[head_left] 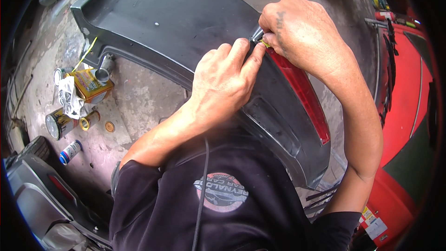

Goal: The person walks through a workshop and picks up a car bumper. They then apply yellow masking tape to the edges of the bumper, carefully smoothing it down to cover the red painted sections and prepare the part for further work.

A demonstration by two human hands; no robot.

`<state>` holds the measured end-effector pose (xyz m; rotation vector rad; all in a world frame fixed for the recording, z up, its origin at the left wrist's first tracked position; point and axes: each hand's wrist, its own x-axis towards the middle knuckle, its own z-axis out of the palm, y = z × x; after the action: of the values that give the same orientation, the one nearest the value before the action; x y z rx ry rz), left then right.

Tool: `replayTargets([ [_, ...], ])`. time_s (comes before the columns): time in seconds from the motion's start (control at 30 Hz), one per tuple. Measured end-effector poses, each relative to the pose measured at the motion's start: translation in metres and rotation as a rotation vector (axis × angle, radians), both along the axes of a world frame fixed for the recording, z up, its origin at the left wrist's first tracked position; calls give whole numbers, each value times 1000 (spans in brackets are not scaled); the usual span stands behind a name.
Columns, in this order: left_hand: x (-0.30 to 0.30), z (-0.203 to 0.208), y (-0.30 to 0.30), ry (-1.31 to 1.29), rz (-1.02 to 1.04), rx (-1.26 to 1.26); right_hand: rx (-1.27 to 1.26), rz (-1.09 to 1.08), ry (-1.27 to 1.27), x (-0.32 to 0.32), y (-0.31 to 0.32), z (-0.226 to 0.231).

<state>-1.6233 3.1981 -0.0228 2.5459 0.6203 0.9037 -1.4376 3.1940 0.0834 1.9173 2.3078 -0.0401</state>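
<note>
A black, curved car spoiler [167,14] lies in front of me, with a long red light strip [299,88] set along its right part. My right hand [302,32] is closed around a small silver, pointed tool [257,34] at the strip's far end. The hand hides most of this tool, so its exact kind does not show. A small yellow-green piece [265,44] sits between both hands' fingertips. My left hand [223,74] rests on the spoiler beside it. Its fingers are curled, with the tips close to the yellow-green piece, and what they pinch is hidden.
Left on the concrete floor stand a yellow tin [95,92] with a grey cup [106,66], a crumpled white plastic bag [72,100], a paint can [55,125] and a blue-and-white can [70,152]. A grey bumper [37,195] lies lower left. A red car [409,88] is on the right.
</note>
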Motion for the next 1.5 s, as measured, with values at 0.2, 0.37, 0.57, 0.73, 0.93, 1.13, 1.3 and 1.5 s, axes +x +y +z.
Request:
replayTargets([
  [0.2,0,2,1,6,-4,-7,-1,5,18,0,1,-1],
  [0.37,0,0,0,17,2,2,1,19,23,1,1,-1],
  [0.57,1,0,0,29,7,8,25,34,18,2,1,-4],
  [0.73,2,-2,0,40,19,15,22,51,21,2,2,-4],
  [0.93,5,1,1,95,12,59,17,40,10,1,2,-3],
  [1.13,6,4,4,172,10,92,-30,7,-5,3,-3,15],
  [1.3,7,8,5,205,-9,84,-50,33,74,18,-12,33],
  [1.5,8,6,7,184,-28,79,-41,-34,103,27,-19,35],
])
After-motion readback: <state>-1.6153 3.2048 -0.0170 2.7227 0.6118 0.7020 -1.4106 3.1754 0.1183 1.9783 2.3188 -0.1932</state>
